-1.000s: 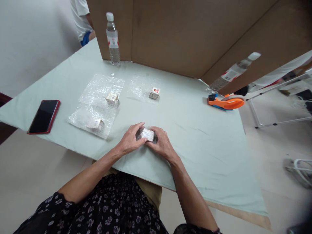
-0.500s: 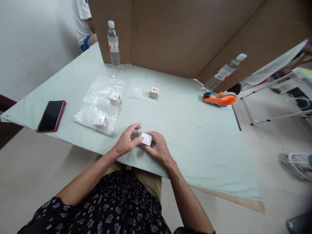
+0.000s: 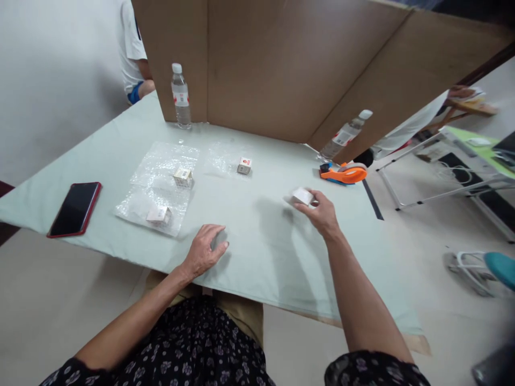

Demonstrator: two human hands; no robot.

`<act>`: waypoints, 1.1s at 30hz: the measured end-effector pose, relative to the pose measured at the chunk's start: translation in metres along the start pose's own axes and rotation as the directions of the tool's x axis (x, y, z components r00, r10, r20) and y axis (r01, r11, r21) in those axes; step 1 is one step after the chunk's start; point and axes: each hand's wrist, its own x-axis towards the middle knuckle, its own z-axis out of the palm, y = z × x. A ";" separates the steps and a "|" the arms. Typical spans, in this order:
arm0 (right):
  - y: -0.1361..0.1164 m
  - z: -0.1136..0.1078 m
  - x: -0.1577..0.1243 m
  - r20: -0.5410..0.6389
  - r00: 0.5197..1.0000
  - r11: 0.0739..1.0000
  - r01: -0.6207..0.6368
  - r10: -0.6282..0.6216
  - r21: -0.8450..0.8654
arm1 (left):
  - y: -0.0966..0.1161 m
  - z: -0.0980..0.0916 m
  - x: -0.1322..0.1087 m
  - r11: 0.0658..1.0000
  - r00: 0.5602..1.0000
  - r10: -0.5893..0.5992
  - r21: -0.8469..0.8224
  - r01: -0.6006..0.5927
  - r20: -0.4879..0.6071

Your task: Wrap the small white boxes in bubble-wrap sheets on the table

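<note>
My right hand [image 3: 319, 212] grips a small white box [image 3: 302, 197] between thumb and fingers, over the right half of the table; a shadow falls below it. Whether the box is wrapped I cannot make out. Near the table's front edge, my left hand [image 3: 205, 249] holds nothing, its thumb and fingers apart. Left of it, one small printed box [image 3: 159, 215] and another small box [image 3: 183, 177] are on bubble wrap sheets [image 3: 140, 182]. Farther back, a small box with a red mark [image 3: 244, 165] sits at the edge of another bubble wrap sheet [image 3: 219, 159].
A phone [image 3: 75, 209] lies at the table's left. Two water bottles, a left one [image 3: 182, 102] and a right one [image 3: 344, 136], stand by the cardboard partition [image 3: 257, 75]. An orange tape dispenser [image 3: 346, 173] is at the right edge. Someone in a white shirt [image 3: 132, 48] sits behind.
My right hand has carried the small white box away to the right and forward. My left hand has let go of it and stays near the front edge. The view has shifted slightly.
</note>
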 end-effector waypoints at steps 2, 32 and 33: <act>0.022 -0.005 0.025 -0.037 0.998 0.998 -0.056 0.055 -0.013 | 0.000 0.001 -0.001 0.999 0.999 0.031 0.030 -0.031 -0.013; -0.047 0.142 0.129 0.213 0.938 0.954 0.292 -0.272 -0.064 | -0.033 0.033 0.219 0.650 0.984 -0.016 0.749 -0.126 0.179; -0.050 0.150 0.135 0.231 0.941 0.963 0.265 -0.246 -0.057 | -0.038 0.033 0.224 0.656 0.983 -0.022 0.745 -0.124 0.183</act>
